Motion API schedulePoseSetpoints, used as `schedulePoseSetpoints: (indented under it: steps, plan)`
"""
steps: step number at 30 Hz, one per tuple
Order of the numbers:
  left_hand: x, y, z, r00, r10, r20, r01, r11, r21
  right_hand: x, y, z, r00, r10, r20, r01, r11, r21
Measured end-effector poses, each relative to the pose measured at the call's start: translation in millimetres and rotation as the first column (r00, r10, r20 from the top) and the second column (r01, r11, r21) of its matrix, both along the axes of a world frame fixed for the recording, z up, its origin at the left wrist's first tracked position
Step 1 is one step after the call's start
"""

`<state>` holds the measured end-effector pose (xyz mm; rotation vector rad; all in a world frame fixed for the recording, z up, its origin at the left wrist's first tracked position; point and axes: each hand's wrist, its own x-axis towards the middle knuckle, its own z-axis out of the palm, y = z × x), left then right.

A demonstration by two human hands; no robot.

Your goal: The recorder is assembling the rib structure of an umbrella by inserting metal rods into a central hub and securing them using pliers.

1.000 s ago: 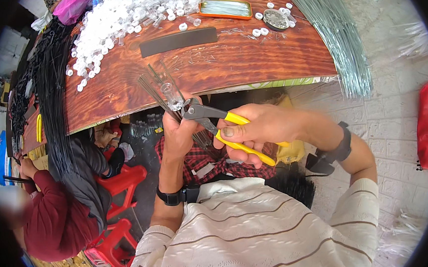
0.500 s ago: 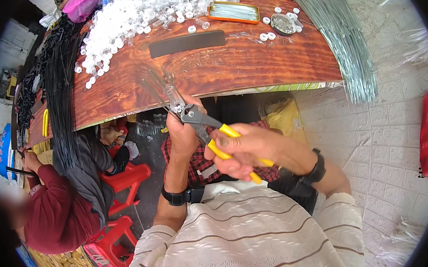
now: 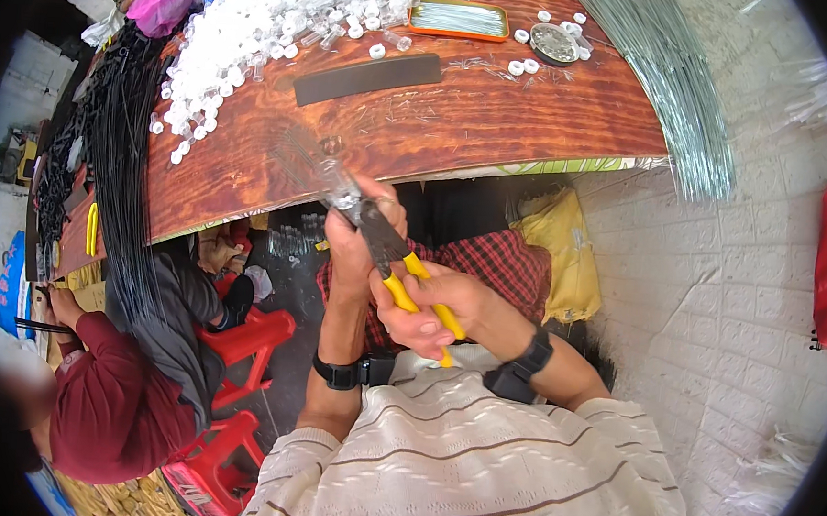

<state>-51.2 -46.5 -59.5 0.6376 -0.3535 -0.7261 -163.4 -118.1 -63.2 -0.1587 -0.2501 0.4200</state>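
Note:
My left hand is closed around a small clear plastic tube, held just off the table's near edge. Thin wires stick out past the tube toward the table, blurred by motion. My right hand grips pliers with yellow handles and a dark head. The jaws lie against the near end of the tube, beside my left fingers; what is between them is hidden.
The wooden table carries a heap of clear tubes with white caps, a dark flat bar, an orange-rimmed tray, a round tin and wire bundles. A co-worker sits at left near red stools.
My right hand has swung left and closer to my body, turning the pliers steeper. Their head has shifted slightly right at the tube. My left hand still holds the tube.

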Motion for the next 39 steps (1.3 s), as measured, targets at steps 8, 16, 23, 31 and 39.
schedulePoseSetpoints:
  steps: [8,16,23,31,39]
  plan:
    - [6,-3,-11,0.981,0.009,0.196,-0.046,0.982,0.184,0,-42,17,0.998,-0.009,0.059,0.022,0.974,-0.226]
    - [0,-13,-8,0.947,0.007,0.321,-0.086,0.968,0.234,-7,-79,40,0.998,0.033,0.049,0.011,0.713,-0.701]
    - [-2,-18,-3,0.947,0.117,0.298,-0.202,0.941,0.273,-14,-93,45,0.996,0.067,0.066,0.017,0.566,-0.824]
    - [-4,-14,7,0.964,0.013,0.267,-0.073,0.974,0.216,-11,-91,76,0.915,-0.363,0.175,0.272,0.237,-0.933]
    - [-3,-13,9,0.97,-0.051,0.237,0.017,0.99,0.141,12,-68,63,0.548,-0.551,0.629,0.546,-0.333,-0.769]
